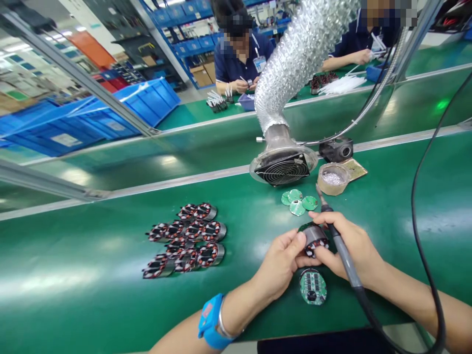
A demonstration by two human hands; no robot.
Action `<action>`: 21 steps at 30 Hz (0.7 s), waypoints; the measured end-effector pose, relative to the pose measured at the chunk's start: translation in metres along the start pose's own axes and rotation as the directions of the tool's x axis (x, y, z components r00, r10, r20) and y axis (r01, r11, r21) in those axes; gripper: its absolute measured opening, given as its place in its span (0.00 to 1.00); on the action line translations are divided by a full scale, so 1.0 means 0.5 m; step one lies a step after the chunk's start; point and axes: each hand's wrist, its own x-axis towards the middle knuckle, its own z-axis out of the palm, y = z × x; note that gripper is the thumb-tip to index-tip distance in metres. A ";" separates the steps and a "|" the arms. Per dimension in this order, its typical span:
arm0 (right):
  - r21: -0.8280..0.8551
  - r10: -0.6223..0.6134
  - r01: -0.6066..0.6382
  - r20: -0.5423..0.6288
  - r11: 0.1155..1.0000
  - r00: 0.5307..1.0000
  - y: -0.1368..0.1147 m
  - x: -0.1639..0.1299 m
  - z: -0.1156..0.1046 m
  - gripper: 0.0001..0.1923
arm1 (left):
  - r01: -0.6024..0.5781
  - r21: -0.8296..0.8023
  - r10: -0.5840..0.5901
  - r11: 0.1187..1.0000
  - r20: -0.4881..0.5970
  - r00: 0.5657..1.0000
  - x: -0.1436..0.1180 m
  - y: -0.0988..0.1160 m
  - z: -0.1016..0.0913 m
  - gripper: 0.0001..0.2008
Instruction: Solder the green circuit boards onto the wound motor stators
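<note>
Head view: left hand and right hand both pinch a round copper-wound motor stator over the green bench; the right hand's fingers also grip a grey soldering iron.

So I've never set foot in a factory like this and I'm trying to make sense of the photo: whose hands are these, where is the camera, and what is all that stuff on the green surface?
The camera sits on a person's head and looks down at their own two bare hands over a green workbench. The left hand and the right hand together hold a small round motor coil wound with red wire. The right hand also grips a soldering iron, pen-like, with a black cable. Below the hands lies a round green circuit board. To the left is a cluster of similar coils; further up are a few small green discs, a tin and a fume extractor on a silver hose. Two other people work at the bench behind.
</note>
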 end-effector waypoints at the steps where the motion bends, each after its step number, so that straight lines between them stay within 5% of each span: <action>1: -0.015 -0.022 0.022 0.012 1.000 1.000 0.002 0.000 0.005 0.20 | -0.019 0.030 0.019 0.999 0.011 1.000 -0.001 -0.003 0.002 0.21; 6: -0.036 -0.104 0.104 0.016 0.994 0.994 0.008 -0.003 0.016 0.22 | -0.064 0.108 0.062 0.992 0.023 0.998 -0.010 -0.015 0.012 0.27; 14: -0.026 -0.146 0.145 -0.060 0.989 0.987 0.003 0.001 0.018 0.18 | -0.105 0.128 0.101 0.986 0.038 0.994 -0.011 -0.015 0.010 0.23; 21: 0.179 0.198 -0.186 -0.055 0.966 0.979 0.006 0.001 0.000 0.22 | -0.075 0.070 0.069 0.995 0.079 0.994 0.007 -0.004 -0.011 0.25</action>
